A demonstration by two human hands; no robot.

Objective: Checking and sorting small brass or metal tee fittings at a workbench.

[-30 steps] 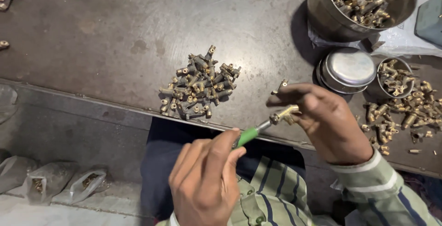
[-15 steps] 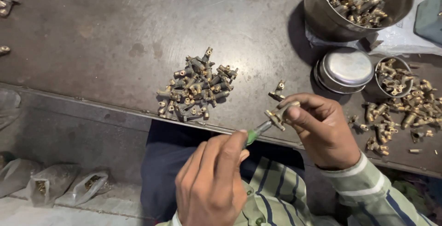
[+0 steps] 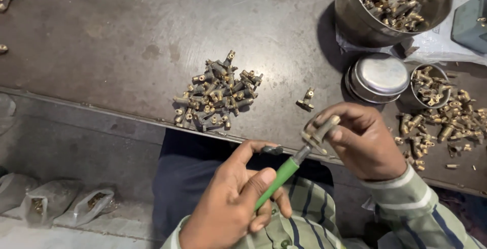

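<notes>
Two hands worked at the near edge of the metal table [image 3: 101, 41]. Our left hand [image 3: 233, 206] gripped one green-handled screwdriver [image 3: 278, 178], fingers curled round the handle. Our right hand [image 3: 362, 140] pinched one brass fitting [image 3: 320, 129] between thumb and fingertips, and the tool's tip met it. We counted one loose fitting [image 3: 306, 100] lying alone just beyond, one heap of fittings [image 3: 215, 96] to the left, and one scattered heap [image 3: 441, 124] at right. Far right stood one large steel pot [image 3: 355, 20] full of fittings, one small tin [image 3: 428, 86] and one lidded tin [image 3: 378, 76].
</notes>
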